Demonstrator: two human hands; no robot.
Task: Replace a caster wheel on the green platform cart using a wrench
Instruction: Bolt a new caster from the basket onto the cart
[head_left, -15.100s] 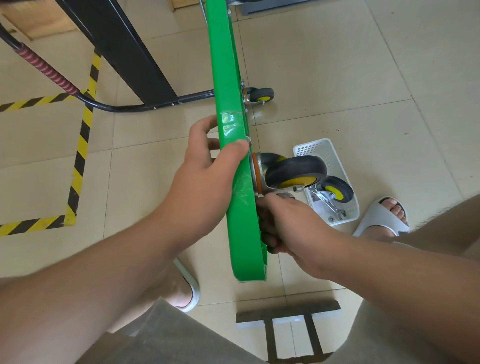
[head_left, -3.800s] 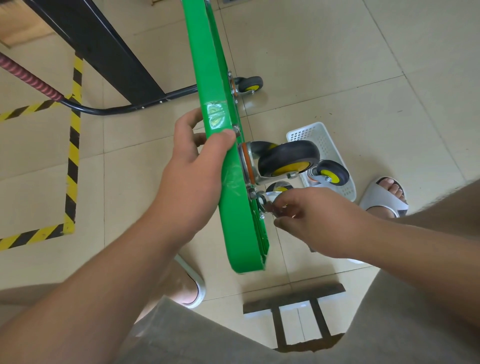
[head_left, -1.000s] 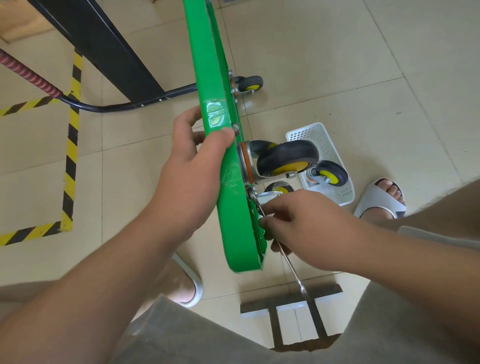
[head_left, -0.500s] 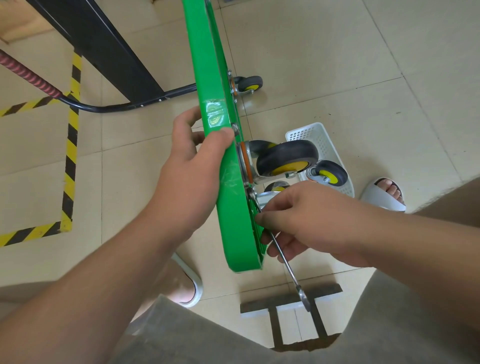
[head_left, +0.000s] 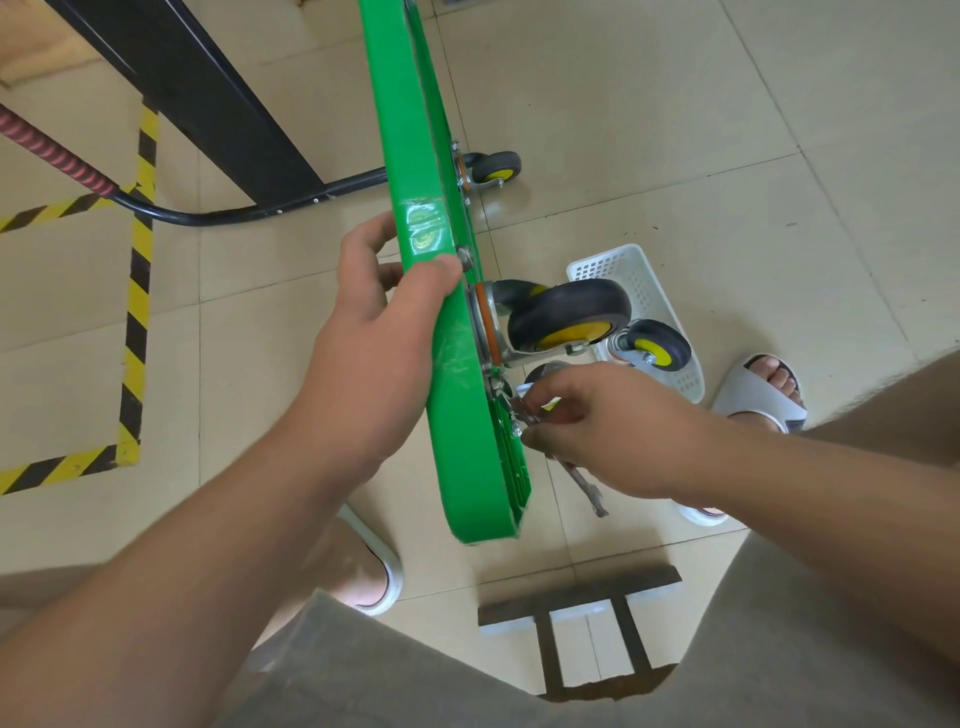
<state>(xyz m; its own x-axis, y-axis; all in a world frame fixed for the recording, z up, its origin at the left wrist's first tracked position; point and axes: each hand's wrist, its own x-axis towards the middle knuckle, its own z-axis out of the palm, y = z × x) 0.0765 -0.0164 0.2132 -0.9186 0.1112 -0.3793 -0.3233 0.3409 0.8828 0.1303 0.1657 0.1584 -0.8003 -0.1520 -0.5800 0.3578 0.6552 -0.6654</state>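
The green platform cart (head_left: 467, 415) stands on its edge, underside facing right. My left hand (head_left: 379, 343) grips its rim, thumb on the near edge beside a bolt head (head_left: 466, 256). A black caster wheel with a yellow hub (head_left: 569, 319) is mounted on the underside. Just below its plate, my right hand (head_left: 613, 426) pinches a thin metal wrench (head_left: 584, 483) at a nut; the handle sticks out down and to the right. Another caster (head_left: 496, 169) sits farther along the cart.
A white plastic basket (head_left: 623, 265) on the tiled floor holds a loose caster (head_left: 657, 351). The cart's black handle bar (head_left: 208, 213) curves off to the left. A black frame leg (head_left: 197, 88) and yellow-black floor tape (head_left: 137, 291) lie left. My sandalled feet flank the cart.
Over the last second my right hand has swung the wrench handle round the nut, from pointing steeply down towards pointing down-right, and has lifted slightly. My left hand and the cart have stayed put.
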